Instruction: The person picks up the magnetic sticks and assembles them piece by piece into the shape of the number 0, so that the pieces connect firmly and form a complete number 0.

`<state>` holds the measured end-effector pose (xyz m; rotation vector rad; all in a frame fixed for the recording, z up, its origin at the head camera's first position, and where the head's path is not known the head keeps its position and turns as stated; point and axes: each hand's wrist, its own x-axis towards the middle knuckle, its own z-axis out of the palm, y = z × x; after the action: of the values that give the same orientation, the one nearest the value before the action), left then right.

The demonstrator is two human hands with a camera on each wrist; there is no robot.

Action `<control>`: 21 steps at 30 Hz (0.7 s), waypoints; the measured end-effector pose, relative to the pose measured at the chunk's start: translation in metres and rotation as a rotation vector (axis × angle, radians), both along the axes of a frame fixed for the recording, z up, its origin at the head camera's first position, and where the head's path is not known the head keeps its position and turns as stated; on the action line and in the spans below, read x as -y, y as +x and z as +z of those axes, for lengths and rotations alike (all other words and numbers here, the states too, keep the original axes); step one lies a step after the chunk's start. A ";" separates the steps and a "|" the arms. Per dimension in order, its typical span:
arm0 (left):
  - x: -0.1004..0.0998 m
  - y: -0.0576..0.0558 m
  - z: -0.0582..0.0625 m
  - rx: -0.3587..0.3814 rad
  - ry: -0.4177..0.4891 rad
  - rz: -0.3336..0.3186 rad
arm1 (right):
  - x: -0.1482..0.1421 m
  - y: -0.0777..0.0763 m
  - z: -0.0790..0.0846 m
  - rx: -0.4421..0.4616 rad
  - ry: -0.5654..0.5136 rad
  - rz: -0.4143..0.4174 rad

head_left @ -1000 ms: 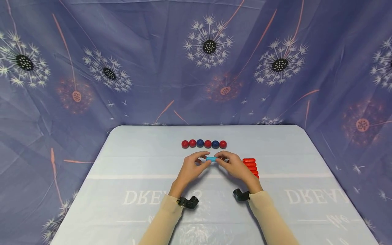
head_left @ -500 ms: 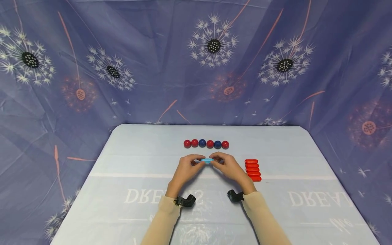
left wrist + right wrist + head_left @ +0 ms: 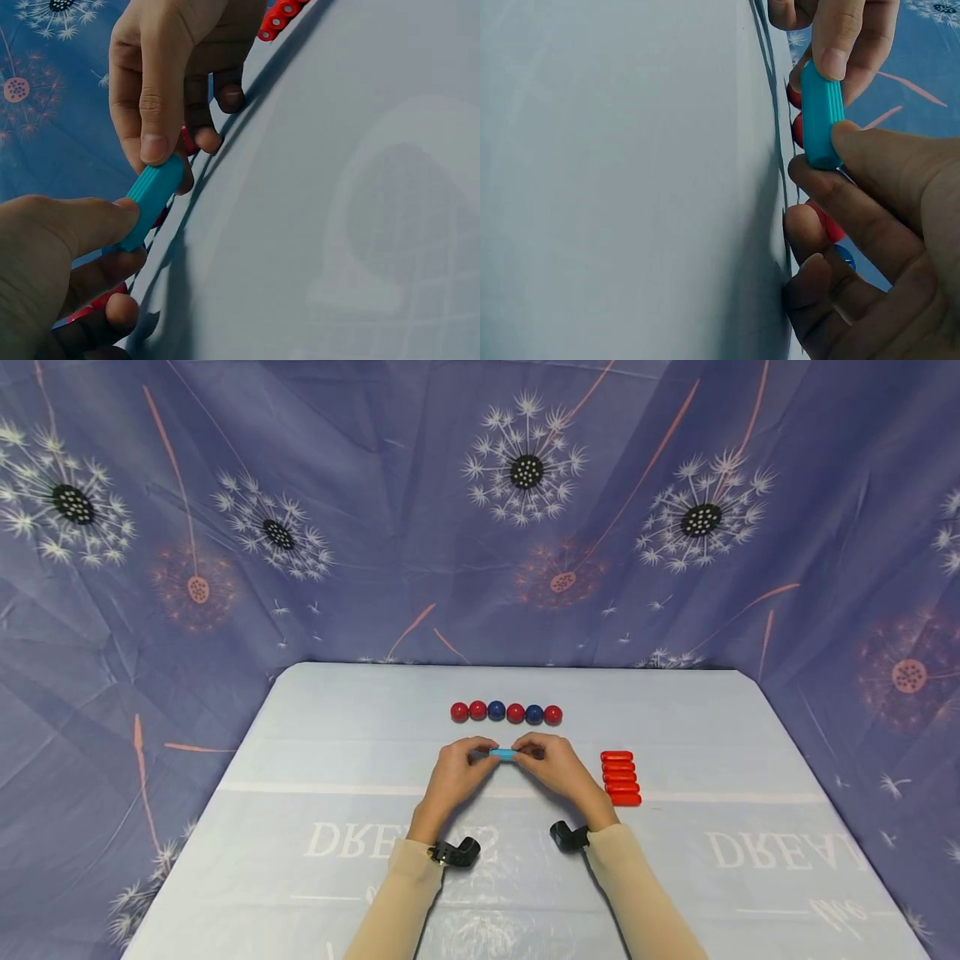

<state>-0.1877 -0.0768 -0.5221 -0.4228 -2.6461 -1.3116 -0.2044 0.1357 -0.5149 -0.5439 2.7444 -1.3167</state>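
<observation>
Both hands hold a short light-blue ribbed stick (image 3: pixel 502 754), one at each end, in front of a row of balls. My left hand (image 3: pixel 454 775) pinches its left end between thumb and fingers, while my right hand (image 3: pixel 557 770) pinches the right end. Close up in the left wrist view, the light-blue stick (image 3: pixel 154 199) shows lengthwise grooves and seems held above the table, with shadows beneath. Thumbs press on its near side in the right wrist view, where the light-blue stick (image 3: pixel 822 112) spans the two hands. Fingertips hide parts of both ends.
Beyond the hands, red balls (image 3: pixel 459 712) and dark-blue balls (image 3: pixel 497 710) lie in a row. Several red sticks (image 3: pixel 619 778) lie side by side to the right of the right hand. The white-covered table (image 3: pixel 337 760) ends at a purple dandelion-print cloth (image 3: pixel 360 593).
Both hands and the light-blue stick have shifted left and slightly nearer. The right hand has moved away from the red sticks, which now show fully. The view has shifted a little.
</observation>
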 end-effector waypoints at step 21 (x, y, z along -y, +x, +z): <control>0.000 0.002 -0.006 -0.022 -0.069 0.036 | -0.003 -0.008 0.006 0.028 0.073 0.027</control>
<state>-0.1859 -0.0766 -0.5279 -0.3944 -2.6741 -1.2016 -0.2119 0.1390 -0.5088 -0.5513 2.7398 -1.2034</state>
